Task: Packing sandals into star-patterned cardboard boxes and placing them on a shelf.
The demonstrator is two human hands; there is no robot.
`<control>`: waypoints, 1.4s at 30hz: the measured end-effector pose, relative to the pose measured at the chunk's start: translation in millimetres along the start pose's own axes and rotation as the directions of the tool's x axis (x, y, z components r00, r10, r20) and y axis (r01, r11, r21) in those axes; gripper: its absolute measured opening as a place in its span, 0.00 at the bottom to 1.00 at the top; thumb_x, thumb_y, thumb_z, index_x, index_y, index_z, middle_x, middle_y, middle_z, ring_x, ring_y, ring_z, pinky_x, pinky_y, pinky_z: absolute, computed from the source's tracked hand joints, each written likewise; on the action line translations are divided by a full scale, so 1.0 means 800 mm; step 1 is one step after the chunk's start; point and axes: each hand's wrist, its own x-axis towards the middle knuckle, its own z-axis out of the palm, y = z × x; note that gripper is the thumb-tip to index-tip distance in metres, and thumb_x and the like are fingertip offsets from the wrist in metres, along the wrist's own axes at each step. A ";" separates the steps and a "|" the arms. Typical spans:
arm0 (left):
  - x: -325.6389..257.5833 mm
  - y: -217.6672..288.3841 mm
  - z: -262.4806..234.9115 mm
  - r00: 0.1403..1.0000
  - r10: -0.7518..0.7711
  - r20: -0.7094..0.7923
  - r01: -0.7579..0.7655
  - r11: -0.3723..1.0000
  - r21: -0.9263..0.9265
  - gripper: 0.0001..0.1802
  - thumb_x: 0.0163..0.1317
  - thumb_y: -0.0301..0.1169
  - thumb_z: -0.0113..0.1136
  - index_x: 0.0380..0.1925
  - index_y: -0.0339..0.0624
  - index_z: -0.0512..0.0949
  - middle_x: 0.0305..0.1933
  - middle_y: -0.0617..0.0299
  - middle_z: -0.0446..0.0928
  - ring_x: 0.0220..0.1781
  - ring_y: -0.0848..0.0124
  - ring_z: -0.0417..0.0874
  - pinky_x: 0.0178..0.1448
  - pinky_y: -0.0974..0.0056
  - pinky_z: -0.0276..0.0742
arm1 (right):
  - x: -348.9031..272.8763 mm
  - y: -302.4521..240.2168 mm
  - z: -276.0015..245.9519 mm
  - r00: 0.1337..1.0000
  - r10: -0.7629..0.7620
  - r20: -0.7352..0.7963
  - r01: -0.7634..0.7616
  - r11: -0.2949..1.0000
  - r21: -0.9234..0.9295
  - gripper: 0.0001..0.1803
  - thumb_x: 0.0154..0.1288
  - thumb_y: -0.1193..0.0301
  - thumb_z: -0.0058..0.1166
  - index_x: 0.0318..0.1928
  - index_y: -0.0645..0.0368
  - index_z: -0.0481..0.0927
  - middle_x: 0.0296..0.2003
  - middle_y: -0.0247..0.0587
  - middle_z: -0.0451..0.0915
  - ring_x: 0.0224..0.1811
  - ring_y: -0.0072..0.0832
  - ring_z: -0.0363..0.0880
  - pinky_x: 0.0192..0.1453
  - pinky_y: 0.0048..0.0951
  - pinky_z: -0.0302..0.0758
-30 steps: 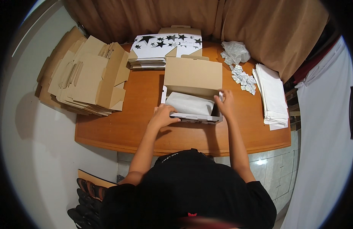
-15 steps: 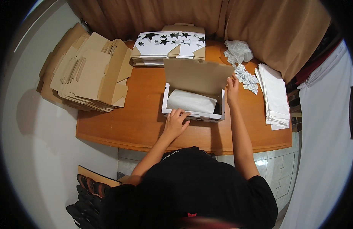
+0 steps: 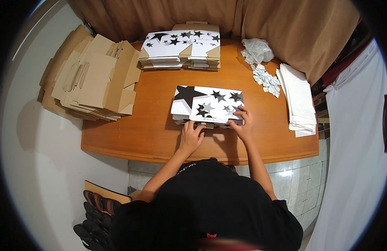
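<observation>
Black fabric fills the nearest part of the view: the person's shirt (image 3: 227, 196), seen from above. Down at the left, dark sandals (image 3: 97, 213) with some brown straps lie in a row beside a tan board (image 3: 114, 191). Pale floor tiles (image 3: 281, 178) show under the near edge of a glossy brown wooden table (image 3: 130, 136).

Both forearms reach over that edge. The left hand (image 3: 192, 137) is at the front of the star-printed box (image 3: 220, 106), left of centre, its fingers bent and the thumb a narrow gap away; I cannot tell whether it grips anything. The right hand (image 3: 243, 125) is spread fairly wide at the box's front right corner, fingers over the lid and thumb at the front edge. The box sits near the middle of the table with its lid folded down over the top, white with black and grey stars; a small tan tab (image 3: 208, 125) shows below the lid's front edge.

Farther off on the right is a pile of white sheets (image 3: 300, 100), with small pale packets (image 3: 266, 80) scattered beside it. At the left leans a tall heap of flattened brown cardboard (image 3: 89, 83). Beyond the packets is a crumpled clear plastic bag (image 3: 258, 51), and behind the box is a stack of star-printed flat cartons (image 3: 172, 50). Brown curtains (image 3: 160, 14) hang at the back
</observation>
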 end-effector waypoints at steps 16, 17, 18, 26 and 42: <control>-0.036 -0.010 0.021 0.988 0.069 -0.137 -0.036 0.973 0.226 0.25 0.47 0.26 0.59 0.48 0.62 0.76 0.61 0.55 0.57 0.63 0.54 0.53 0.65 0.49 0.49 | -0.031 -0.014 0.046 0.982 -0.119 -0.150 0.076 0.961 -0.266 0.18 0.44 0.65 0.66 0.40 0.53 0.80 0.49 0.48 0.68 0.55 0.49 0.60 0.59 0.47 0.60; -0.035 -0.011 0.021 0.992 0.056 -0.114 -0.028 0.972 0.235 0.24 0.48 0.27 0.59 0.47 0.63 0.76 0.64 0.54 0.54 0.66 0.52 0.49 0.65 0.45 0.45 | -0.033 -0.010 0.047 0.981 -0.119 -0.151 0.075 0.961 -0.266 0.18 0.44 0.65 0.66 0.40 0.53 0.80 0.49 0.48 0.68 0.55 0.49 0.60 0.59 0.47 0.60; -0.033 -0.012 0.020 0.995 0.044 -0.091 -0.021 0.970 0.243 0.23 0.48 0.27 0.58 0.47 0.63 0.77 0.66 0.53 0.52 0.68 0.51 0.46 0.65 0.40 0.41 | -0.035 -0.006 0.048 0.978 -0.158 -0.138 0.112 0.949 -0.295 0.18 0.46 0.66 0.65 0.41 0.52 0.80 0.50 0.48 0.68 0.56 0.50 0.59 0.60 0.48 0.58; -0.025 -0.019 0.018 0.999 0.041 -0.025 -0.035 0.975 0.220 0.22 0.47 0.27 0.59 0.44 0.64 0.77 0.67 0.60 0.56 0.70 0.57 0.50 0.63 0.36 0.40 | -0.053 0.025 0.049 0.962 -0.269 -0.045 0.230 0.888 -0.398 0.20 0.50 0.68 0.60 0.47 0.49 0.79 0.56 0.49 0.66 0.62 0.52 0.53 0.65 0.50 0.52; 0.012 -0.018 0.015 0.962 0.123 -0.242 -0.109 0.992 0.070 0.08 0.47 0.28 0.63 0.29 0.56 0.81 0.43 0.75 0.77 0.58 0.70 0.72 0.61 0.44 0.39 | -0.044 -0.021 0.085 0.866 -0.498 0.056 0.484 0.802 -0.350 0.13 0.42 0.65 0.64 0.32 0.42 0.78 0.37 0.23 0.75 0.47 0.24 0.74 0.65 0.54 0.34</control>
